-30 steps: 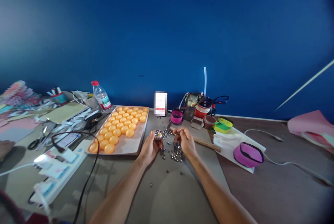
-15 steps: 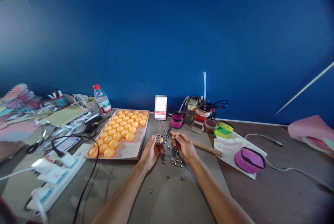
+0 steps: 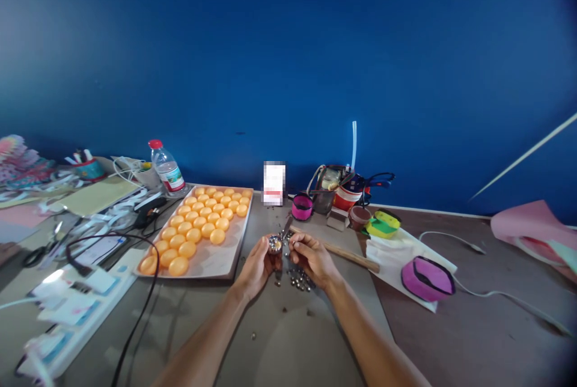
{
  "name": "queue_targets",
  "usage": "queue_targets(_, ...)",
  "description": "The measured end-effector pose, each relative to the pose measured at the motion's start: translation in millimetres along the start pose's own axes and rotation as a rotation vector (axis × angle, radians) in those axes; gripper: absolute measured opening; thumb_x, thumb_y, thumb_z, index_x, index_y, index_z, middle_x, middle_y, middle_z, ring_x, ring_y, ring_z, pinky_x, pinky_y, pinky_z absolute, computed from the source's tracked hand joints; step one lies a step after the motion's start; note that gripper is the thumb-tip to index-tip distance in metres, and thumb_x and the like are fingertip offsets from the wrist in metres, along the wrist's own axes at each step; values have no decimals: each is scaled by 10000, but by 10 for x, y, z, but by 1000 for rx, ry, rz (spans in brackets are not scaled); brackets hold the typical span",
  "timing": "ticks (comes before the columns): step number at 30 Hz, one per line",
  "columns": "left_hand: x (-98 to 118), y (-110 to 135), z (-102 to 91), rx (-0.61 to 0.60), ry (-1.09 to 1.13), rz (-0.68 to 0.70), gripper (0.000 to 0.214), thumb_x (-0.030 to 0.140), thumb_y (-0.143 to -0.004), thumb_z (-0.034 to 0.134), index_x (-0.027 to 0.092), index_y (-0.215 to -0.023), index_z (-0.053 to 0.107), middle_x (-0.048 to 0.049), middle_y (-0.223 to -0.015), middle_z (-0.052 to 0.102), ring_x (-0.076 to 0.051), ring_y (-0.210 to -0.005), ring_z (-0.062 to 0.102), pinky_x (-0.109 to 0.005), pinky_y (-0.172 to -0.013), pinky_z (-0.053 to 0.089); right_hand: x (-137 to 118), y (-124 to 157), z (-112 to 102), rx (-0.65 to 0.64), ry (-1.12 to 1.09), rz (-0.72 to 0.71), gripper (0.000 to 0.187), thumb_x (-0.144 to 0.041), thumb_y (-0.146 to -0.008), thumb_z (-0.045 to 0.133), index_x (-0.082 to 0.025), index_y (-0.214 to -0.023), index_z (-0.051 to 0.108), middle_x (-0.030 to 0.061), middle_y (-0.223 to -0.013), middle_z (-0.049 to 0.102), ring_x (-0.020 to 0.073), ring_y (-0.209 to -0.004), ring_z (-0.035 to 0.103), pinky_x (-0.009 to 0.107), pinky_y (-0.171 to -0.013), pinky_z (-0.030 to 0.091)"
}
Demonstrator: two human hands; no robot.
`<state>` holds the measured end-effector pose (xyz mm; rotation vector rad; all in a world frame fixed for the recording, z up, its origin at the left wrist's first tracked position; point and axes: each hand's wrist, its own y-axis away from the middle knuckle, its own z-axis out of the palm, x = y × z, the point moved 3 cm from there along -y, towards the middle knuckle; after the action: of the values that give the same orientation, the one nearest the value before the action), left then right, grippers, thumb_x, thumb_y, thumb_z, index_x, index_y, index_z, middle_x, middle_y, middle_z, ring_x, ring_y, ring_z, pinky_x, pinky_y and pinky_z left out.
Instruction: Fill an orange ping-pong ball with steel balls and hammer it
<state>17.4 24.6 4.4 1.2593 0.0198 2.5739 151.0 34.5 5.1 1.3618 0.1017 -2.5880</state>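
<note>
My left hand (image 3: 256, 265) is closed around a small round ball studded with shiny silver beads (image 3: 274, 245), held just above the table. My right hand (image 3: 312, 258) is pinched next to that ball, its fingertips touching it; what they pinch is too small to name. Below and between both hands lies a scatter of loose silver beads (image 3: 298, 280) on the grey table (image 3: 288, 339). A few stray beads lie nearer to me.
A tray (image 3: 219, 261) of several orange balls sits left of my hands. Behind stand a water bottle (image 3: 164, 167), a pink cup (image 3: 302, 207), a red tin with tools (image 3: 346, 193), a wooden stick (image 3: 347, 252) and a pink pouch (image 3: 427, 278). Cables and a power strip (image 3: 76, 297) lie left.
My right hand has closed in on the beaded ball until its fingertips touch it. The view shifted slightly; the left hand keeps holding the ball.
</note>
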Motion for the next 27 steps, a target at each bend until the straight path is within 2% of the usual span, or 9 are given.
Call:
queue_targets(7, -5, 12, 12, 11, -16, 0, 403, 481, -739, 626, 134, -943, 595, -19, -676, 604, -107, -513, 511, -227, -479, 398, 29, 13, 33, 22, 43, -6, 208, -311, -600, 762, -181, -678, 620, -37, -620, 571, 59, -467, 442, 204, -474, 314)
queue_targets(11, -19, 15, 5, 2, -42, 11, 391, 472, -740, 628, 138, -942, 598, -19, -679, 604, -108, -524, 510, -225, -479, 390, 23, 31, 75, 21, 61, 19, 244, -302, -592, 760, -191, -736, 597, -51, -582, 541, 66, -463, 439, 199, -471, 308)
queue_targets(17, -38, 12, -44, -7, -91, 40, 394, 479, -763, 596, 138, -960, 598, -18, -700, 591, -111, -545, 513, -234, -497, 400, 75, 17, 53, 15, 153, 5, 230, -324, -636, 731, -181, -699, 563, -58, -555, 501, 55, -461, 396, 187, -467, 264)
queue_targets(27, -65, 11, -58, -37, -147, 65, 340, 458, -800, 556, 150, -940, 590, -10, -693, 571, -111, -545, 504, -235, -504, 391, 75, 43, 56, -10, 293, 1, 252, -385, -660, 707, -187, -678, 552, -58, -542, 495, 76, -489, 415, 204, -495, 293)
